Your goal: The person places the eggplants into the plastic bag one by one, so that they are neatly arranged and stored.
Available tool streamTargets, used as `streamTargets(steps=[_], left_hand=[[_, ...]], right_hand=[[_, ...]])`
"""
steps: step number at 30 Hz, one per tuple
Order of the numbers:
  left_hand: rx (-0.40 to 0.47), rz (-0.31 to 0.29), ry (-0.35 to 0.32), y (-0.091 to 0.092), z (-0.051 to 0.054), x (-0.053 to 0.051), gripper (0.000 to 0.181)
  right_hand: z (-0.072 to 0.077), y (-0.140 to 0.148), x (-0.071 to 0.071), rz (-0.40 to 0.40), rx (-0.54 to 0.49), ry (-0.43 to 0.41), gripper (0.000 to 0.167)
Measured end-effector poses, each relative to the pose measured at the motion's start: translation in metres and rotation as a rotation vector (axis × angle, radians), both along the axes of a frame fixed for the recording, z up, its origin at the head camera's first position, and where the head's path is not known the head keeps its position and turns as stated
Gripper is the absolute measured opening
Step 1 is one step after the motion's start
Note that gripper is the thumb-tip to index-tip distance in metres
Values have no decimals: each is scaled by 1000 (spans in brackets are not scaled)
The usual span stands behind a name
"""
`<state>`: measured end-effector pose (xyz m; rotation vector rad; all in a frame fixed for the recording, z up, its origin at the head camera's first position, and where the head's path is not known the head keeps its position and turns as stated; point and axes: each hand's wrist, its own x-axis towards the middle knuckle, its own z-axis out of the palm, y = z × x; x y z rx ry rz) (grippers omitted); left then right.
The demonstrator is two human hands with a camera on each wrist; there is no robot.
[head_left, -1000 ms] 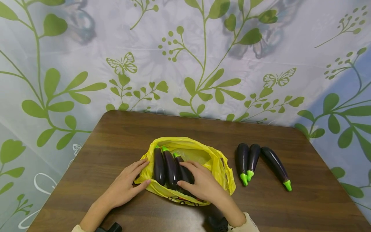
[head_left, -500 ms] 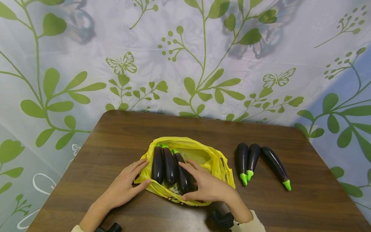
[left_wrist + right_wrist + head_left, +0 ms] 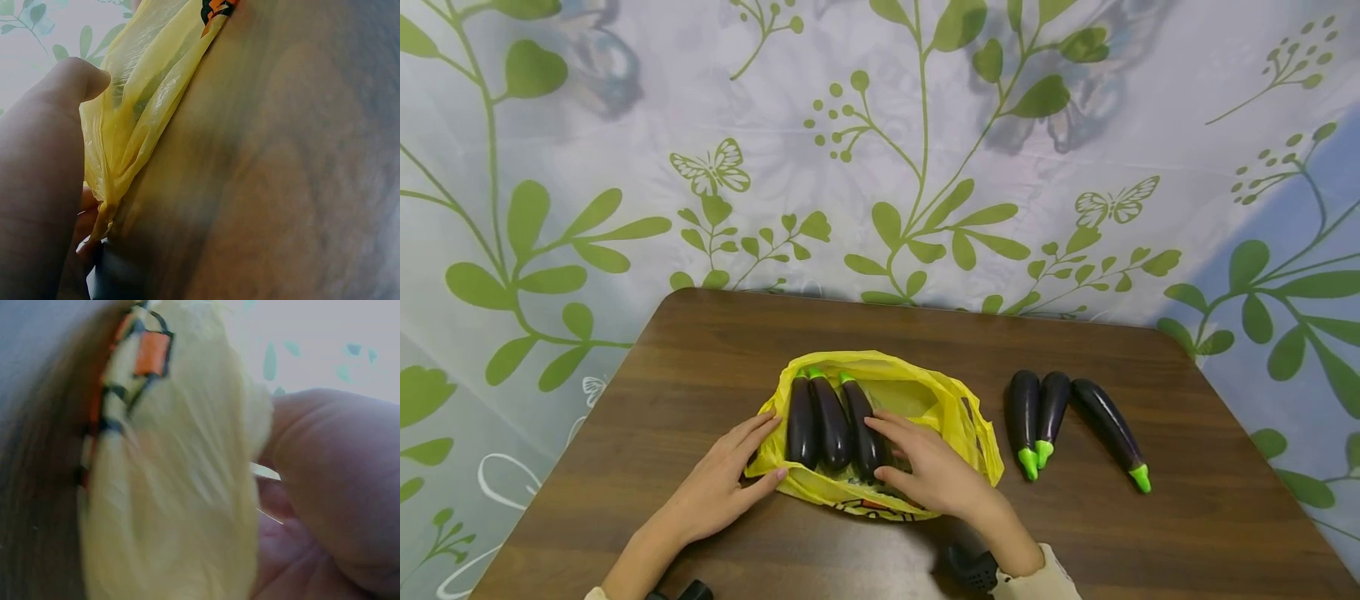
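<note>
A yellow plastic bag [image 3: 958, 433] lies mouth-up on the table with three eggplants side by side inside: a left one [image 3: 802, 425], a middle one [image 3: 832, 429] and a right one [image 3: 863, 429]. My left hand [image 3: 718, 483] rests with spread fingers on the bag's left rim, its thumb at the front rim. In the left wrist view that thumb touches the yellow plastic [image 3: 147, 94]. My right hand [image 3: 932, 467] reaches over the front right rim, with its fingertips and thumb against the right eggplant's side. Its far fingers are partly hidden.
Three more eggplants lie on the wooden table [image 3: 1195, 417] right of the bag: two together [image 3: 1024, 412] and one slanted apart [image 3: 1105, 421]. A leaf-patterned cloth [image 3: 805, 167] hangs behind the table. Black wrist devices [image 3: 970, 567] sit under the forearms.
The bagged eggplants have shifted left and away from me, straighter side by side. My right hand drew back toward the right, then moved up and left again. My left hand has hardly moved.
</note>
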<state>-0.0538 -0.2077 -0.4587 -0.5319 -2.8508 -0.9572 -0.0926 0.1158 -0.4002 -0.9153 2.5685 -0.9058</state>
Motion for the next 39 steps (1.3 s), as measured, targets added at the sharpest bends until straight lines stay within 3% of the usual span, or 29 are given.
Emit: streamTargets(steps=[5,9,23,39], left_hand=[[2,-6,21,-1,-1,0,74],[0,-12,32,-1,-2,0,76],[1,-11,20,-2,-3,-1,78],[-1,-23,39,-1,-3,-2,75]], right_hand=[[-8,-5,-1,-57,24,190,58],[-12,-7,-2,-110,35,263,54],[-17,-4,-5,-98,-42,81,56],[-2,3,-4,-122,6,95,55]])
